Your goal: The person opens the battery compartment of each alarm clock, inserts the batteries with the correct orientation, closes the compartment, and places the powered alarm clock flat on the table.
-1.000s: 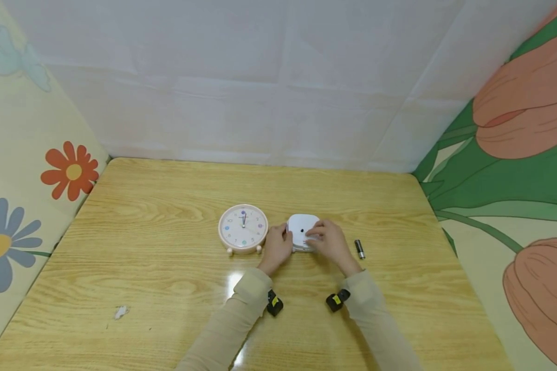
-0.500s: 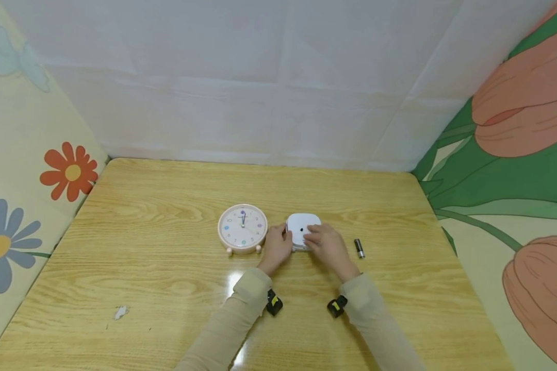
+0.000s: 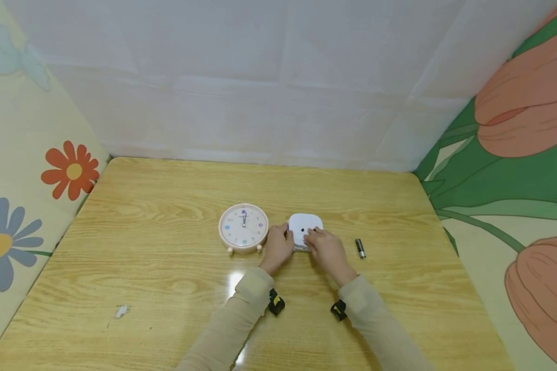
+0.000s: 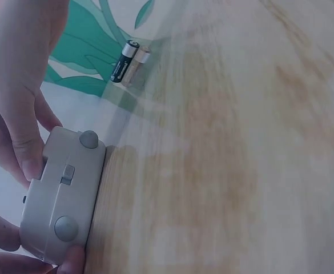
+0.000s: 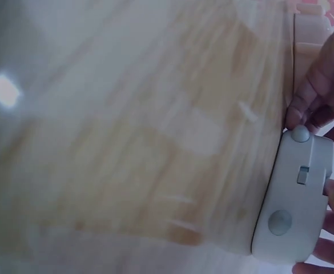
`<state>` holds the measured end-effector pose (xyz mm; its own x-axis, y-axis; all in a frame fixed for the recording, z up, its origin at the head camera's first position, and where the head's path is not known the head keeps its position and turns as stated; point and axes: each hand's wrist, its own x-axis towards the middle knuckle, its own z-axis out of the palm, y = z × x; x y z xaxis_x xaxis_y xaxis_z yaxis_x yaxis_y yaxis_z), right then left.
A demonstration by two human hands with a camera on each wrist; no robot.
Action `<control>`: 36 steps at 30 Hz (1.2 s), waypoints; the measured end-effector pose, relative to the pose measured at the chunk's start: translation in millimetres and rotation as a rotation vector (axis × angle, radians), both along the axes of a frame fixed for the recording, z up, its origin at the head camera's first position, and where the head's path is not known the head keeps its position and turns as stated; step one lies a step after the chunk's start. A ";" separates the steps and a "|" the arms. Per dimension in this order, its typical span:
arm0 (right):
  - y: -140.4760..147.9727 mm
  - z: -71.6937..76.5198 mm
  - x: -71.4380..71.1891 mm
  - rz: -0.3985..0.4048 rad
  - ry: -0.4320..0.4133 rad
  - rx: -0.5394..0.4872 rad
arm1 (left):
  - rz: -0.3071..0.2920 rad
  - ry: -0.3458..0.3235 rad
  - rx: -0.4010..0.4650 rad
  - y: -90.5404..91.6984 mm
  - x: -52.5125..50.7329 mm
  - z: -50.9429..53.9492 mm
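A white rounded-square clock-like device (image 3: 299, 222) lies back side up on the table, two round feet and a small switch on its side in the left wrist view (image 4: 69, 194). My left hand (image 3: 277, 248) grips its left edge, thumb and fingers round it. My right hand (image 3: 328, 252) has its fingertips on the back's right part; in the left wrist view its thumb (image 4: 27, 148) presses at a notch in the edge. The right wrist view shows both hands at the device (image 5: 295, 200). What lies under the right fingers is hidden.
A round pink clock (image 3: 243, 228) lies face up just left of my left hand. One battery (image 3: 360, 248) lies right of my right hand, on the wooden table (image 3: 167, 268). A small white patch (image 3: 121, 311) is at the table's front left. Walls stand behind and at both sides.
My right hand's fingers have drawn closer together and moved slightly down and left on the device's back. The left hand keeps its grip, and the device stays in place.
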<state>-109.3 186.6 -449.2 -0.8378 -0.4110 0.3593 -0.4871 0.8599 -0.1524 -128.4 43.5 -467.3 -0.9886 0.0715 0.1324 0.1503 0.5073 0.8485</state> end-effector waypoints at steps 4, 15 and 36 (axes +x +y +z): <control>0.3 -0.4 -0.2 0.017 0.015 0.006 | 0.001 -0.014 0.009 0.1 0.7 0.2; 1.5 2.3 -0.3 0.054 0.024 0.006 | 0.008 0.018 -0.008 0.6 1.1 -2.7; 1.9 15.2 -5.2 0.061 -0.061 0.085 | 0.022 -0.016 0.000 1.2 0.3 -8.8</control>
<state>-114.5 188.5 -434.0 -0.8297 -0.4883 0.2705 -0.5307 0.8403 -0.1109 -128.1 44.8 -476.1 -0.9919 0.0501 0.1169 0.1261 0.5107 0.8505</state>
